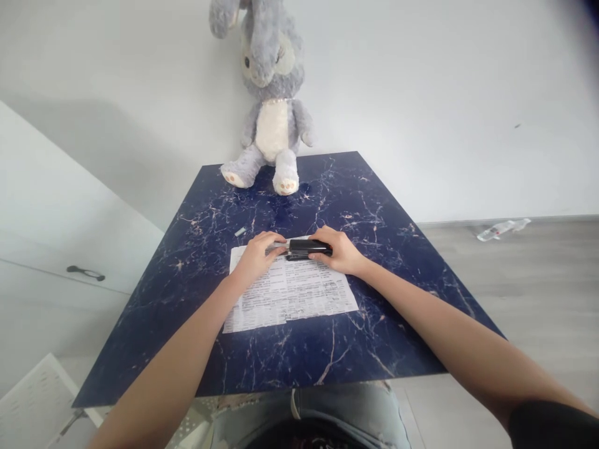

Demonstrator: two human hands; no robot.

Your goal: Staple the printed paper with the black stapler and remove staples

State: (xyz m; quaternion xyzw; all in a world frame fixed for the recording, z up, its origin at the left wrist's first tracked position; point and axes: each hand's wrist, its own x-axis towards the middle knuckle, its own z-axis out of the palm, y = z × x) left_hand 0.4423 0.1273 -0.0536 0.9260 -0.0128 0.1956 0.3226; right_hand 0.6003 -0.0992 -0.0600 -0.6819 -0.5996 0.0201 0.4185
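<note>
A black stapler [309,246] lies sideways above a printed paper sheet [290,293], which is covered in rows of small dark text. My right hand [341,249] wraps round the stapler's right end, thumb in front and fingers behind. At the stapler's left end, my left hand [258,252] pinches a silvery metal strip [277,247] between thumb and fingers. Whether that strip is part of the stapler or a separate piece, I cannot tell. The left hand covers the sheet's upper left part.
A grey plush rabbit [274,118] sits at the back of the dark blue marbled table [374,218], against the wall. A small pale piece [240,231] lies behind my left hand. Crumpled clear plastic [503,229] is on the floor at right; a white perforated chair [37,402] stands lower left.
</note>
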